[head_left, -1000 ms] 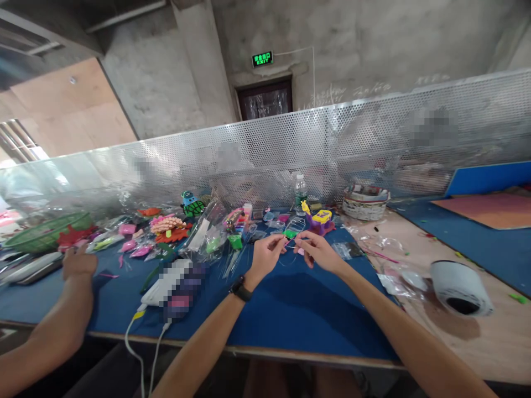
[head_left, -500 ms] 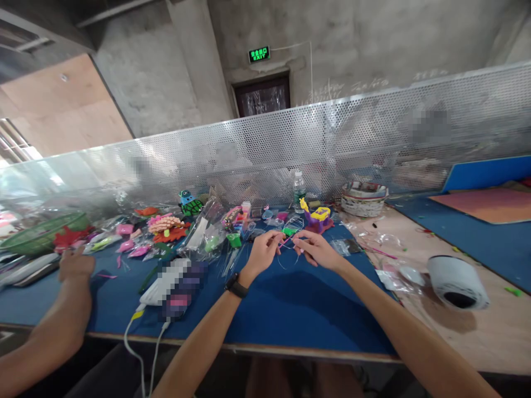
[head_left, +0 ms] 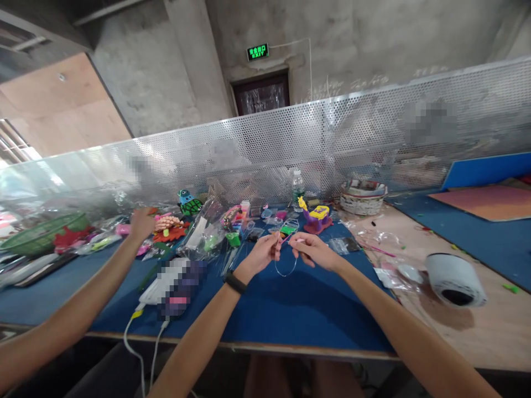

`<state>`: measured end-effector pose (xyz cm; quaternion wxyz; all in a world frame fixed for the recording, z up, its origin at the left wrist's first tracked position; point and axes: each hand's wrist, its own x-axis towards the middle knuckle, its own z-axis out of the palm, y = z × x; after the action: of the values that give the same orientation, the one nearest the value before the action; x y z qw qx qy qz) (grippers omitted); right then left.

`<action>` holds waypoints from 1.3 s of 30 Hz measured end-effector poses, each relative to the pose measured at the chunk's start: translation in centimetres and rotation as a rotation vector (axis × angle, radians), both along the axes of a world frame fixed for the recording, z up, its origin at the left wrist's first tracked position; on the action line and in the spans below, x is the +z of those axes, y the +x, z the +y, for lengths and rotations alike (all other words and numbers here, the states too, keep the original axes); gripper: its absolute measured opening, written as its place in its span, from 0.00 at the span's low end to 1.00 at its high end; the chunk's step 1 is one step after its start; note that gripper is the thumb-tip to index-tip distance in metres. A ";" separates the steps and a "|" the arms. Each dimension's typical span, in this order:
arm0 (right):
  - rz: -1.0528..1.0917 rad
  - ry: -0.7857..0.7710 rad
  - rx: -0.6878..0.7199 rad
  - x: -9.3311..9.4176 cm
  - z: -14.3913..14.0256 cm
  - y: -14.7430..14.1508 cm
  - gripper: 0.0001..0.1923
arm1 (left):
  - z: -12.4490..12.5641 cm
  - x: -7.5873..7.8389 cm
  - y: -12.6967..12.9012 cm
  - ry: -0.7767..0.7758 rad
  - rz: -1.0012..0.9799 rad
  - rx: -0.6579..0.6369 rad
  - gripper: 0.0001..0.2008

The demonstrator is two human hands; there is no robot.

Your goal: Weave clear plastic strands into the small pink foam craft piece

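left hand (head_left: 267, 250): fingers curled, fingertips pinched on a thin wire frame (head_left: 285, 275). right hand (head_left: 311, 250): fingers curled, thumb and forefinger pinched on the same frame. the frame lies between both hands, one loop hanging low over the bench (head_left: 311, 326); a pink strip (head_left: 285, 239) shows at the fingertips. beyond, slightly right: one yellow and purple figure (head_left: 317, 218). far: one clear bottle (head_left: 297, 193), white cap, green label, print too small to read. far right: one white basket (head_left: 360, 207), printed material inside. far left: one green basket (head_left: 31, 239), contents unclear. wall: one green-lettered sign (head_left: 258, 52), reading "exit".
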<state>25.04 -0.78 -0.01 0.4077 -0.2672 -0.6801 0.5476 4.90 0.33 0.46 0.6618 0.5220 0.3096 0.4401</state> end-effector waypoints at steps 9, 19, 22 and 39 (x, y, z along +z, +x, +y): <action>0.050 -0.013 -0.232 -0.2 0.6 -0.4 0.21 | -0.1 -0.4 1.1 -0.014 -0.230 0.346 0.15; 0.041 0.017 -0.208 -0.3 0.3 -0.8 0.21 | -1.4 -1.8 2.7 0.397 0.130 0.502 0.19; 0.038 0.030 -0.218 -0.3 0.2 -1.0 0.21 | -2.0 -1.7 2.8 0.485 0.196 0.587 0.19; 0.015 0.050 -0.215 -0.3 -0.3 -1.6 0.20 | -2.5 -1.0 2.4 0.447 0.261 0.683 0.16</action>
<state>23.42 -1.03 -0.28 0.4756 -0.3241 -0.6579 0.4857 7.27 -2.17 -0.55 0.3039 0.5713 0.4427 0.6207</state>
